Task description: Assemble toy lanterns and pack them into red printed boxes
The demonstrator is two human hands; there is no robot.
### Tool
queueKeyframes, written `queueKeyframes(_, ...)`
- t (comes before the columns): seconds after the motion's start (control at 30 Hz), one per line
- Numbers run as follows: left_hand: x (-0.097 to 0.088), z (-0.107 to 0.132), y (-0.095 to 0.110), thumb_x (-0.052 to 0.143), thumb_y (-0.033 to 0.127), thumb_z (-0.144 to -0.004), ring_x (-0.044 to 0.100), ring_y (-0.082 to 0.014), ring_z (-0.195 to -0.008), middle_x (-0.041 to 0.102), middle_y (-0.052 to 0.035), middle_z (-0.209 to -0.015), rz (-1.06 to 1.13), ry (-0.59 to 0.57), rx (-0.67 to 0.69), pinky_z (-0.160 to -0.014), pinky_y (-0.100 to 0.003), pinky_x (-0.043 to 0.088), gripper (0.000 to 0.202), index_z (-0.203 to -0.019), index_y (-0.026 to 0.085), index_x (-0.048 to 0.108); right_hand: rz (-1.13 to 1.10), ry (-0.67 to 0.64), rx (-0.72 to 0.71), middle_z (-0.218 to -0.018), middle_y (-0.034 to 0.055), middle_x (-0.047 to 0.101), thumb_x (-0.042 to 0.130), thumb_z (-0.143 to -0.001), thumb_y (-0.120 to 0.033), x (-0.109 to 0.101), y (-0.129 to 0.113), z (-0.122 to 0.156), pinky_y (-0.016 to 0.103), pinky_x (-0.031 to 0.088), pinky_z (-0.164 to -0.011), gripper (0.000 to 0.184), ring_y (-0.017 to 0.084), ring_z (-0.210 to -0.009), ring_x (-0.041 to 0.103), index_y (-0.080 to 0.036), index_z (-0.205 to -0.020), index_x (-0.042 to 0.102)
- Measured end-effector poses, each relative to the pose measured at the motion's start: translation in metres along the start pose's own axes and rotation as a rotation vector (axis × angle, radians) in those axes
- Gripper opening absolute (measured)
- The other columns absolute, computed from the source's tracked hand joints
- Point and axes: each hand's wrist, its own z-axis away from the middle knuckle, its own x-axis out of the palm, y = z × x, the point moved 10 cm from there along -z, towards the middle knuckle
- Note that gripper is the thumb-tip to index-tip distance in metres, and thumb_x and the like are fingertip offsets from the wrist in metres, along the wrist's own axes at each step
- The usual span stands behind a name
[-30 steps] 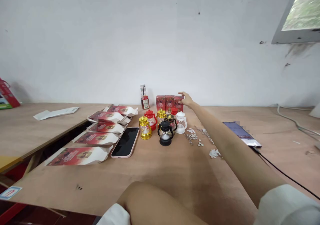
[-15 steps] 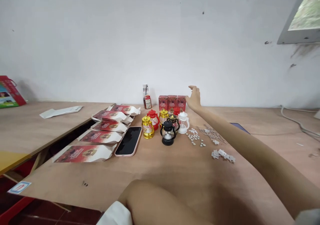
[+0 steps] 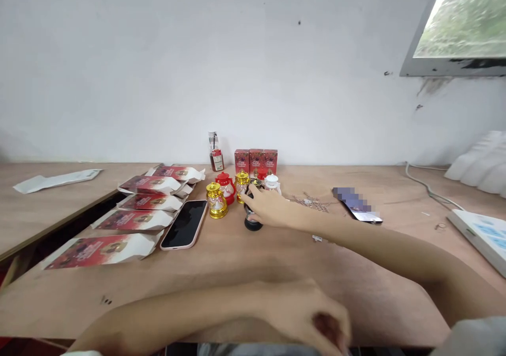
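My right hand [image 3: 263,204] reaches across to the group of small lanterns. Its thumb and fingers close around the black lantern [image 3: 253,225], whose upper part they mostly cover. Right beside it stand a white lantern [image 3: 272,183], a red lantern [image 3: 224,187] and gold lanterns [image 3: 217,202]. A bronze-black lantern [image 3: 256,181] and another red one are partly hidden behind. Blurred near the front table edge, my left hand [image 3: 304,316] has loosely curled fingers with a gap from the thumb. Nothing shows between them.
Red boxes [image 3: 256,161] and a bottle [image 3: 216,158] stand by the wall. Several flattened red-white cartons [image 3: 136,219] and a phone [image 3: 185,224] lie left. Thin metal pieces [image 3: 310,202], another phone [image 3: 358,205] and a white-blue box [image 3: 482,237] lie right.
My right hand has come back from beside the red boxes to the black lantern. My left hand has entered view at the front edge. The view has turned right.
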Motion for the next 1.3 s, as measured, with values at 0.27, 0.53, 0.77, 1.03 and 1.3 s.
queueKeyframes(0.27, -0.060, 0.041, -0.043, 0.045, 0.040, -0.089, 0.044, -0.0258, -0.127, 0.048, -0.0088, -0.139, -0.513, 0.208, -0.121, -0.107, -0.042, 0.030, 0.047, -0.133, 0.023, 0.042, -0.521, 0.255, 0.184, -0.100, 0.0056, 0.052, 0.064, -0.079, -0.025, 0.009, 0.018, 0.057, 0.032, 0.045, -0.070, 0.021, 0.018, -0.081, 0.054, -0.019, -0.091, 0.048)
queueKeyframes(0.53, -0.066, 0.041, -0.061, 0.047, 0.046, -0.085, 0.053, -0.0310, -0.114, 0.056, -0.0141, -0.129, -0.596, 0.267, -0.324, -0.095, -0.043, 0.041, 0.048, -0.121, 0.016, 0.055, -1.623, 0.546, 0.481, -0.065, -0.0053, 0.044, 0.071, -0.067, -0.047, 0.071, 0.033, 0.086, 0.026, 0.038, -0.060, 0.041, 0.012, -0.063, 0.045, -0.022, -0.068, 0.038)
queueKeyframes(0.77, -0.109, 0.075, -0.082, 0.062, 0.049, -0.073, 0.055, -0.0315, -0.111, 0.065, -0.0097, -0.112, -0.265, 0.606, -0.410, -0.096, -0.044, 0.042, 0.048, -0.111, 0.020, 0.061, -1.891, 0.471, 0.497, -0.062, -0.0064, 0.044, 0.077, -0.057, -0.049, 0.084, 0.028, 0.086, 0.023, 0.035, -0.055, 0.048, 0.011, -0.060, 0.043, -0.022, -0.069, 0.041)
queueKeyframes(1.03, -0.142, 0.115, -0.102, 0.076, 0.042, -0.060, 0.059, -0.0277, -0.106, 0.067, -0.0077, -0.110, 0.459, 1.237, -0.294, -0.095, -0.041, 0.045, 0.055, -0.106, 0.018, 0.060, -1.361, 0.433, 0.280, -0.079, -0.0013, 0.053, 0.059, -0.080, -0.041, 0.065, 0.022, 0.083, 0.029, 0.044, -0.070, 0.027, 0.015, -0.075, 0.053, -0.022, -0.077, 0.039)
queueKeyframes(1.3, -0.158, 0.131, -0.119, 0.077, 0.029, -0.059, 0.061, -0.0207, -0.092, 0.067, -0.0063, -0.095, 0.446, 1.368, -0.271, -0.089, -0.036, 0.046, 0.037, -0.090, 0.014, 0.063, -0.333, 0.323, 0.422, -0.129, 0.0184, 0.046, 0.040, -0.081, -0.007, 0.049, 0.030, 0.092, 0.042, 0.044, -0.089, 0.031, 0.028, -0.110, 0.051, -0.014, -0.109, 0.048)
